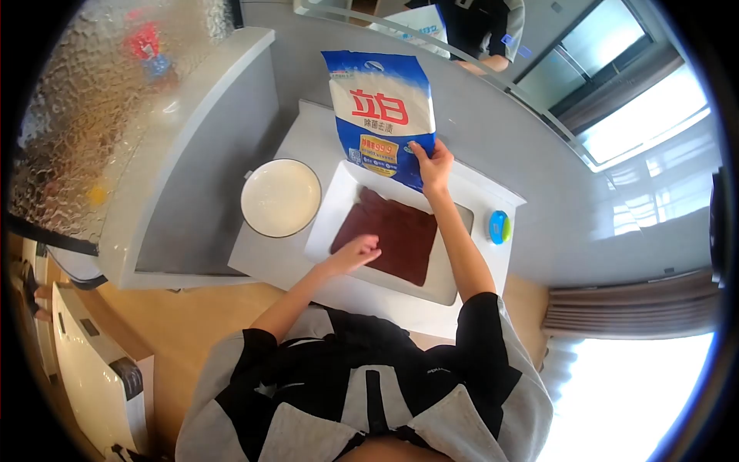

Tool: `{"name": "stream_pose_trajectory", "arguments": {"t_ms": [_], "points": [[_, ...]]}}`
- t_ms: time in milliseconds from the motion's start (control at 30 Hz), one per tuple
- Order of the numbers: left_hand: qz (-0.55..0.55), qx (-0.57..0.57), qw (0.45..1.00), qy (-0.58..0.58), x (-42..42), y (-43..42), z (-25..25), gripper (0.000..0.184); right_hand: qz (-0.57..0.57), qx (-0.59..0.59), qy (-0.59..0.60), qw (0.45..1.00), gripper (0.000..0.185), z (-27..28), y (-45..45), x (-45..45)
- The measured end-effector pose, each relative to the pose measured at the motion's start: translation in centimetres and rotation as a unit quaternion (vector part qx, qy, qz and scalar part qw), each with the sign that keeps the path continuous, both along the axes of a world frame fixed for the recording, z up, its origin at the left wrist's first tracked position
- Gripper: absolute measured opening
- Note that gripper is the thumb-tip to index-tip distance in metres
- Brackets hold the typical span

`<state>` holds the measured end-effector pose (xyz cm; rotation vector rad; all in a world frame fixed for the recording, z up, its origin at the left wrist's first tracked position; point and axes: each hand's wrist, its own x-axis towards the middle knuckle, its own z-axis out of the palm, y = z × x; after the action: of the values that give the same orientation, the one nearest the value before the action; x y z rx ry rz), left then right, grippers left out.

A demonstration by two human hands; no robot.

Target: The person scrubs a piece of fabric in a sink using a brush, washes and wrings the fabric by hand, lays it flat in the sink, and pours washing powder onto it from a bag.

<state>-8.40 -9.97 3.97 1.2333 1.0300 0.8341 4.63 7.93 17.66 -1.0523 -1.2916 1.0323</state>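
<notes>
A blue and white detergent bag (382, 115) with red lettering stands upright over the far side of a white basin. My right hand (433, 163) grips its lower right edge between thumb and fingers. Dark red-brown cloth (396, 239) lies spread in the basin (331, 212). Over the cloth's left part is my left hand (360, 252), its fingers curled in; whether it holds anything small is hidden. To the left sits a round bowl (281, 198) with a pale, whitish inside.
The basin is set in a white counter (265, 250). A blue and green object (499, 227) lies at the counter's right. Behind runs a grey wall with a mirror (477, 69) reflecting the person and bag. Textured glass (85, 115) stands at left.
</notes>
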Motion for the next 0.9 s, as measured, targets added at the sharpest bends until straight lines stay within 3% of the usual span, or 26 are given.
{"name": "stream_pose_trajectory", "arguments": {"t_ms": [100,167,233,333,367,433,500,633,800,900], "points": [[0.16,0.056,0.985,-0.04,0.1,1.2,3.5,0.08,0.015,0.004,0.027,1.0,0.01,1.7,-2.5,4.3],[0.22,0.083,0.971,-0.033,-0.2,2.2,3.0,0.099,0.013,-0.012,0.016,1.0,0.012,3.3,-4.6,7.5],[0.208,0.073,0.974,-0.047,0.0,2.6,4.7,0.101,0.025,-0.033,0.007,0.999,0.014,5.3,-6.9,10.5],[0.097,0.003,0.983,-0.157,2.1,3.3,6.5,0.096,0.04,-0.029,-0.046,0.998,0.015,6.7,-9.5,14.7],[0.051,-0.019,0.968,-0.244,3.4,3.6,6.2,0.089,0.054,-0.025,-0.069,0.996,0.015,6.9,-10.2,16.0],[-0.039,-0.027,0.96,-0.275,6.3,3.4,5.7,0.081,0.031,-0.026,-0.119,0.992,0.012,7.1,-11.7,17.9],[-0.08,-0.19,0.94,-0.271,8.5,2.0,5.8,0.076,0.005,-0.031,-0.165,0.986,0.01,7.1,-13.0,19.4],[-0.09,-0.279,0.917,-0.273,12.5,1.2,4.4,0.076,-0.045,-0.043,-0.27,0.961,0.011,6.9,-15.7,20.3],[-0.076,-0.291,0.928,-0.219,13.3,-0.3,4.3,0.07,-0.121,-0.029,-0.421,0.899,0.015,6.8,-17.4,19.2],[-0.06,-0.27,0.935,-0.223,12.7,-0.9,4.6,0.07,-0.114,0.017,-0.42,0.9,0.017,6.8,-17.9,19.1]]}}
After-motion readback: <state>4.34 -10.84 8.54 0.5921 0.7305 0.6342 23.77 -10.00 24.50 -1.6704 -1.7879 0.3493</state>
